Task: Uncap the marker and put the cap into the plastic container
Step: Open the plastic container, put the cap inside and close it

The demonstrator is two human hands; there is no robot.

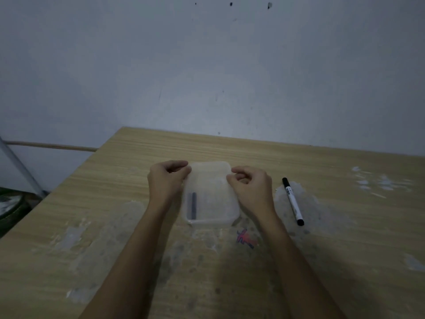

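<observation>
A clear plastic container [210,221] stands on the wooden table [322,261] in front of me, with a translucent lid [210,180] over it. A dark cap [192,206] lies inside it near the left wall, seen through the plastic. My left hand [166,180] pinches the lid's far left corner. My right hand [251,188] pinches the lid's right edge. The white marker [292,201] with black ends lies on the table to the right of the container, apart from both hands.
The table's far edge meets a grey wall [207,65]. The table's left edge drops off toward a dark round object [10,206] on the floor. Pale worn patches and a red and blue scribble [246,239] mark the tabletop.
</observation>
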